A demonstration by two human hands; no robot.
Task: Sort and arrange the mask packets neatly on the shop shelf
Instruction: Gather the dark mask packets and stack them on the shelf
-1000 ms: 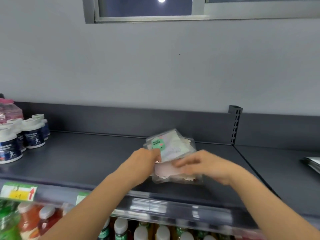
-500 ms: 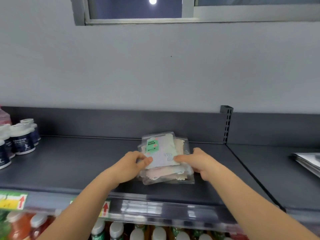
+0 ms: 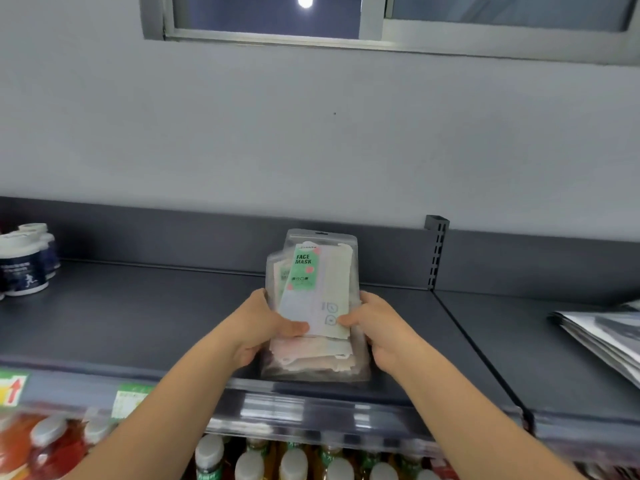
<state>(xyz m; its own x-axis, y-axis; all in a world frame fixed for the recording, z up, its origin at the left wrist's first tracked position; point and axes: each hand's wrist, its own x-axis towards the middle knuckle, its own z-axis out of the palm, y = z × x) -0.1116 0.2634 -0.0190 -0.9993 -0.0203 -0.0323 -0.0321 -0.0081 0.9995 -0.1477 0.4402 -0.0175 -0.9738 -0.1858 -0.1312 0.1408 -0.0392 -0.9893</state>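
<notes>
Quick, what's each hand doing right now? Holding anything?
Left hand: grips the left edge of the mask packets, thumb on front.
Right hand: grips their right edge, thumb on front.

Mask packets (image 3: 313,299) mid-shelf (image 3: 138,317), bottles (image 3: 24,265) left, papers (image 3: 602,337) right
</notes>
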